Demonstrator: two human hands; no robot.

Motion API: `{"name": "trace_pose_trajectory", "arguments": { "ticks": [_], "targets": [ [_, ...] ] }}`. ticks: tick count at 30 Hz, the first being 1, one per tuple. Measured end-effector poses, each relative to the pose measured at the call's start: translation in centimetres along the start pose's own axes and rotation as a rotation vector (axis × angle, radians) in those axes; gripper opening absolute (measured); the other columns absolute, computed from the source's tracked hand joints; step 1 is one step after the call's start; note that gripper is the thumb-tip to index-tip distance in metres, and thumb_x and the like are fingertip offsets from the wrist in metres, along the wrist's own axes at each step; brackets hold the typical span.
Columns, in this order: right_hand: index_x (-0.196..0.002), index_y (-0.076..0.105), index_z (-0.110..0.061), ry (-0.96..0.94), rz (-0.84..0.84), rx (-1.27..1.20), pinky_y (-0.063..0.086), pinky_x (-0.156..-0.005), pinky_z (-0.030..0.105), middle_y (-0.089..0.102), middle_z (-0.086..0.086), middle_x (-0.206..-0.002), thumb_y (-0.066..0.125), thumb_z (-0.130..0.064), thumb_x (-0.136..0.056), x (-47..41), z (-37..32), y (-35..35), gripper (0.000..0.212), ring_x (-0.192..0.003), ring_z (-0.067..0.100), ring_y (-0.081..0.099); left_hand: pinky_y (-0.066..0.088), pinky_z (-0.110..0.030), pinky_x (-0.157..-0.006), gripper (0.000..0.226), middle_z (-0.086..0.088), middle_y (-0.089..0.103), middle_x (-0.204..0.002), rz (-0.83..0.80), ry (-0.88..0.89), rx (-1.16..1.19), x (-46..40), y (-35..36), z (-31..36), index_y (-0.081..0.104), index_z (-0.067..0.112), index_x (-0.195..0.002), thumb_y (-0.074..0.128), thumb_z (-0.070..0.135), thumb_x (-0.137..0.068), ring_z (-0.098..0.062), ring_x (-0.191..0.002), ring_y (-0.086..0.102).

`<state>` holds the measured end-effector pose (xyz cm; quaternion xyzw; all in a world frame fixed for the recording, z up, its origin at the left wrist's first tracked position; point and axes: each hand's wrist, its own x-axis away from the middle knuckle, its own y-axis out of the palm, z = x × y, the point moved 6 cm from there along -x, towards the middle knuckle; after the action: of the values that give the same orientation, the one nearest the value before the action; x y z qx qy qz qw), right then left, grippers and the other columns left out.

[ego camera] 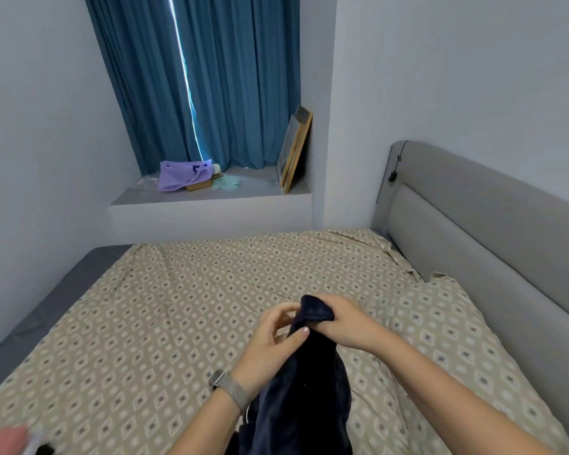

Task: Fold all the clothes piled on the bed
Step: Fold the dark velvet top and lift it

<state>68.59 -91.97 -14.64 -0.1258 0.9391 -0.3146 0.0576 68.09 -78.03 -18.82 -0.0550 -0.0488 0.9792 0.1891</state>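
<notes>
At the near left corner of the bed (145, 307), a blurred patch of pink cloth (4, 438) and something dark beside it lie on the patterned sheet; what they are cannot be told. Further along the near edge of the bed, the left hand (273, 339) rises above the sheet with a metal-mesh watch (230, 387) on its wrist. Its fingers are loosely curved and partly spread, the thumb lies against the dark navy garment (306, 399) near its upper end, and the fingertips (288, 311) reach toward the bunched top of the cloth; whether they actually pinch the fabric cannot be told. The garment hangs between the two hands above the near middle of the bed, its lower part dropping down past the near edge of the view, with a thin white cord or trim showing at its left side. Just right of the garment's top, the right hand (349, 320) is clenched round the bunched upper end, the fabric bulging out above its curled fingers. Beyond the far side of the bed, a window ledge carries a purple bag (181, 175) and leaning picture frames (294, 149) in front of blue curtains (194, 77). At the right end of the bed stands the grey padded headboard (480, 231).
</notes>
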Motion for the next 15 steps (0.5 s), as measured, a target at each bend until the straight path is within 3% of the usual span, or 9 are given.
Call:
{"name": "trace_pose_trajectory", "arguments": {
  "ticks": [2,5,6,8,9,11,13,15],
  "targets": [
    [-0.075,0.058,-0.028,-0.002,0.009,-0.123,0.043,-0.068,0.025,0.06,-0.01,-0.073,0.063,-0.015,-0.081,-0.4,-0.9,-1.3,0.016,-0.07,0.002,0.056,0.053,-0.037,-0.092,0.045,-0.007,0.059,-0.112,-0.037,-0.052,-0.086,0.1,-1.0,-1.2,0.06,0.024,-0.11,0.075,0.044,-0.072,-0.019,-0.102,0.063],
    [-0.078,0.054,-0.02,-0.036,0.035,-0.218,0.041,-0.062,0.014,0.056,-0.01,-0.071,0.062,0.003,-0.088,-1.0,-2.5,-3.4,0.025,-0.065,-0.002,0.053,0.053,-0.026,-0.082,0.018,0.011,0.073,-0.095,-0.296,-0.279,-0.258,0.5,-0.8,-4.5,0.067,0.025,-0.1,0.07,0.035,-0.086,-0.01,-0.093,0.068],
    [-0.079,0.055,-0.019,-0.041,0.052,-0.209,0.041,-0.061,0.013,0.056,-0.01,-0.071,0.062,0.003,-0.088,-1.3,-2.8,-4.2,0.026,-0.065,-0.002,0.053,0.051,-0.024,-0.079,0.014,0.016,0.072,-0.085,-0.361,-0.34,-0.362,0.8,-1.2,-5.4,0.069,0.03,-0.09,0.071,0.042,-0.084,-0.007,-0.087,0.067],
    [-0.077,0.057,-0.02,-0.049,0.083,-0.151,0.042,-0.06,0.012,0.057,-0.009,-0.071,0.064,0.003,-0.086,-1.7,-3.0,-6.2,0.027,-0.063,-0.004,0.054,0.043,-0.031,-0.085,0.047,0.015,0.064,-0.068,-0.474,-0.375,-0.76,0.4,-3.4,-6.8,0.063,0.03,-0.072,0.063,0.077,-0.068,-0.009,-0.081,0.063],
    [-0.076,0.059,-0.021,-0.046,0.088,-0.092,0.043,-0.061,0.013,0.059,-0.009,-0.072,0.067,0.002,-0.085,-1.9,-2.6,-7.3,0.026,-0.063,-0.005,0.054,0.035,-0.038,-0.093,0.066,0.013,0.06,-0.07,-0.542,-0.38,-1.045,-0.1,-5.1,-7.6,0.06,0.028,-0.074,0.052,0.091,-0.059,-0.013,-0.087,0.062],
    [-0.076,0.064,-0.021,-0.025,0.052,0.104,0.045,-0.061,0.016,0.062,-0.008,-0.072,0.072,-0.005,-0.082,-2.1,-1.4,-9.2,0.019,-0.064,-0.003,0.056,0.016,-0.053,-0.108,0.075,0.006,0.061,-0.092,-0.572,-0.372,-1.477,-1.7,-8.6,-7.7,0.062,0.027,-0.095,0.046,0.092,-0.061,-0.018,-0.11,0.056],
    [-0.08,0.068,-0.016,0.005,-0.022,0.404,0.041,-0.061,0.024,0.066,-0.002,-0.074,0.076,-0.02,-0.081,-2.6,0.5,-10.3,0.009,-0.069,0.006,0.059,0.011,-0.055,-0.113,0.063,0.004,0.059,-0.116,-0.441,-0.288,-1.656,-3.8,-11.1,-5.6,0.059,0.03,-0.113,0.05,0.078,-0.073,-0.017,-0.124,0.045],
    [-0.084,0.069,-0.012,0.031,-0.06,0.709,0.038,-0.062,0.03,0.066,0.001,-0.075,0.075,-0.036,-0.079,-3.3,2.3,-10.9,0.025,-0.071,0.015,0.058,0.017,-0.051,-0.112,0.05,0.006,0.054,-0.125,-0.331,-0.183,-1.753,-6.1,-12.4,-2.7,0.056,0.031,-0.118,0.052,0.064,-0.082,-0.016,-0.129,0.039]
  ]
}}
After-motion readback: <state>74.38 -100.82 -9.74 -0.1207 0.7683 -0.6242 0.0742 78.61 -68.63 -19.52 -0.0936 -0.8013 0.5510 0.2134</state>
